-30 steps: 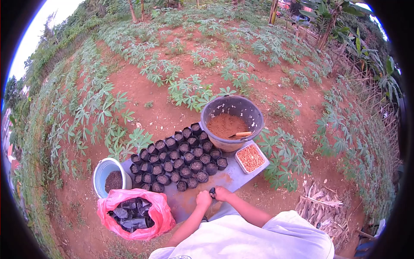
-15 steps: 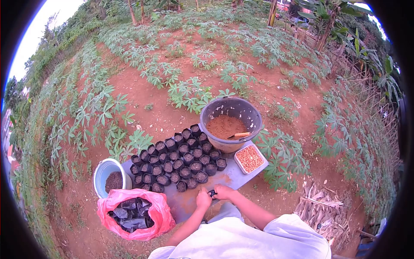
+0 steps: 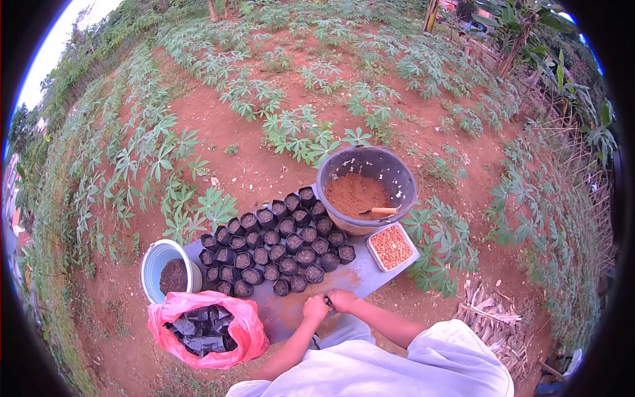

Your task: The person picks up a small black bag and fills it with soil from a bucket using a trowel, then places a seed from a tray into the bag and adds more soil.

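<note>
Left hand (image 3: 315, 309), right hand (image 3: 343, 300) grip black plastic (image 3: 328, 301) near me, likely for control; filled bags (image 3: 288, 266) huddle, perhaps for support.

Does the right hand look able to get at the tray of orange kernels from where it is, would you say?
Probably yes: only soil-smeared tabletop seems to lie between the right hand and the open-topped tray, though that hand looks busy with a small black item.
</note>
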Demonstrator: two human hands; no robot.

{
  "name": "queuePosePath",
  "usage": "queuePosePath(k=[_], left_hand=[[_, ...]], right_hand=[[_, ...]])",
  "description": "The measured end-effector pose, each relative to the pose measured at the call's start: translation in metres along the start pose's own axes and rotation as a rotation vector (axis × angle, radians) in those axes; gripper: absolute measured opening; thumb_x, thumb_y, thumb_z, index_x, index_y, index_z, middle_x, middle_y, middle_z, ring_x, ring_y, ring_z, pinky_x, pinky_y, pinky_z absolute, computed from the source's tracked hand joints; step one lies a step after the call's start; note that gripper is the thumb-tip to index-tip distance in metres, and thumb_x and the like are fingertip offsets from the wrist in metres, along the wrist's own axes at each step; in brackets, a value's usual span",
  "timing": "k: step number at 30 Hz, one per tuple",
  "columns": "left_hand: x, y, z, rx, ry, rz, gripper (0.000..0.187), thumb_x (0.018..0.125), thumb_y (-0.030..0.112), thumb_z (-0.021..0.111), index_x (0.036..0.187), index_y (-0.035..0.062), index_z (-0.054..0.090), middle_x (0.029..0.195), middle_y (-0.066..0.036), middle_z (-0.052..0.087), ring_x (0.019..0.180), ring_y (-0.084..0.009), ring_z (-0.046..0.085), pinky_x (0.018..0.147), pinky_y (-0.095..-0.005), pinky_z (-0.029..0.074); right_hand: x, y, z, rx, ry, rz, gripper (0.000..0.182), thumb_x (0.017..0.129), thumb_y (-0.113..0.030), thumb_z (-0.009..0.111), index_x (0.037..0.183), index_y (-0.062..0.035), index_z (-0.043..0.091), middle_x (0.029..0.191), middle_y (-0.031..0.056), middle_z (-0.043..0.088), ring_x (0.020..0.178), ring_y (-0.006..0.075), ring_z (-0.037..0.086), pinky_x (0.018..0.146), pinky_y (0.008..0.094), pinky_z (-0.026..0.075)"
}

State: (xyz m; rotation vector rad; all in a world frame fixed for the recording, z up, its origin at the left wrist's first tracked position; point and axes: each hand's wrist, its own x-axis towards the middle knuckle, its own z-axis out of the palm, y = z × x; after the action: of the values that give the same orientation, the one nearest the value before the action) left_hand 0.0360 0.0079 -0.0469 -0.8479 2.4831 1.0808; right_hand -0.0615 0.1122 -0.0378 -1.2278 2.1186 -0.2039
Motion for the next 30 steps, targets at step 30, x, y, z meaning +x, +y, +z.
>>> queuePosePath(k=[30], left_hand=[[0.001,-0.002,-0.003,0.091,-0.116,-0.105,0.051,0.093,0.046,0.049,0.106,0.0004,0.068,0.11,-0.025,0.064,0.106,-0.0387,0.061,0.091,-0.0461,0.048]], right_hand=[[-0.014,0.002,0.005,0.046,0.199,0.075,0.038,0.076,-0.026,0.072,0.1,-0.0003,0.057,0.103,0.02,0.063,0.101,0.0346,0.06,0.089,0.0428,0.048]])
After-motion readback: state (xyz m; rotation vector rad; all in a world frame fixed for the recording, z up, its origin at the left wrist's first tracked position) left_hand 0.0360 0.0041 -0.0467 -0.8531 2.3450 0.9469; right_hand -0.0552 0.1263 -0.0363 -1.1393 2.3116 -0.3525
